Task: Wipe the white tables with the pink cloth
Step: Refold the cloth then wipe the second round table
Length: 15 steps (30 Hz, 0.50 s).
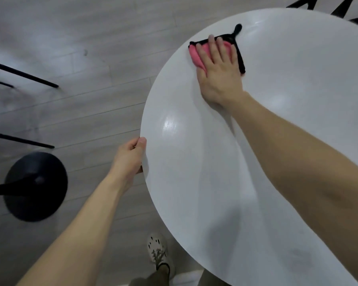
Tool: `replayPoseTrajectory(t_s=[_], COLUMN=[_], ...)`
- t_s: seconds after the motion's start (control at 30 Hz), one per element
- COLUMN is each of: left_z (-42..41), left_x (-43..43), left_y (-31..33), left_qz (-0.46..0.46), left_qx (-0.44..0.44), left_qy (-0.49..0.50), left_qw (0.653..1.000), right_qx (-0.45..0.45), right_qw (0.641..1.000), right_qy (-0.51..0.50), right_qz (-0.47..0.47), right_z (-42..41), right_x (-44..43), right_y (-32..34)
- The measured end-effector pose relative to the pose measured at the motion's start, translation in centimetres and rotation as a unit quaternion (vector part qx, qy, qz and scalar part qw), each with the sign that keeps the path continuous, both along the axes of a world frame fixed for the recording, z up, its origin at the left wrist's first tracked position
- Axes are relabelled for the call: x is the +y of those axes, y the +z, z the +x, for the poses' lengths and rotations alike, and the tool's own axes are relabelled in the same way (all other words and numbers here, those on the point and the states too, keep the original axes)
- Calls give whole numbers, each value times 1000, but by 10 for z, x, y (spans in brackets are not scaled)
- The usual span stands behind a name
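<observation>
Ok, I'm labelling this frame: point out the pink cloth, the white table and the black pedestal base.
pink cloth (pixel 193 53): head view, exposed pink fold at its left edge.
white table (pixel 215 182): head view, bare top near the front.
black pedestal base (pixel 36 186): head view, middle of the disc.

A white table (pixel 277 162) shows a smooth, glossy top that catches pale glints of light. The pink cloth (pixel 194 55) on it is soft, matt fabric edged in black trim. Below, the floor (pixel 70 48) is grey wood-grain plank with a dull sheen. A round black base (pixel 36 186) looks smooth and matt; a white shoe (pixel 154 245) looks like perforated moulded plastic.
</observation>
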<state>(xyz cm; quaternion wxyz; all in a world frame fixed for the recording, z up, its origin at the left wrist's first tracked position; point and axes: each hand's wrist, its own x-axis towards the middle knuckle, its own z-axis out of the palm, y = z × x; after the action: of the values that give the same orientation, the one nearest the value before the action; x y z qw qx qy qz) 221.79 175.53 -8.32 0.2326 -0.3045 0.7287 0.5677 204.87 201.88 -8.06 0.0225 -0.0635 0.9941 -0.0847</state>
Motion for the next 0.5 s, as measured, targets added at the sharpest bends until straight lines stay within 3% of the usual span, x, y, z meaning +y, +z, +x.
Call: replayPoseTrajectory(t_s=[0.13, 0.27, 0.33, 0.4, 0.5], left_z=[0, -3, -5, -3, 13], left_x=[-1, 0, 2, 6, 16], left_y=[4, 9, 3, -2, 0], left_qz=[-2, -16, -115, -245, -326], left_qx=[1, 8, 41, 74, 151], left_qy=[-3, -34, -103, -186, -236], left_qw=[1000, 999, 987, 949, 903], right_qx=[53, 11, 3, 4, 9], right_qw=[994, 991, 993, 996, 998], right_qy=[90, 125, 108, 77, 25], right_qz=[-21, -37, -46, -54, -57], right_z=[82, 178, 218, 249, 293], right_x=[-49, -89, -93, -88, -70], right_y=[-8, -7, -7, -6, -5])
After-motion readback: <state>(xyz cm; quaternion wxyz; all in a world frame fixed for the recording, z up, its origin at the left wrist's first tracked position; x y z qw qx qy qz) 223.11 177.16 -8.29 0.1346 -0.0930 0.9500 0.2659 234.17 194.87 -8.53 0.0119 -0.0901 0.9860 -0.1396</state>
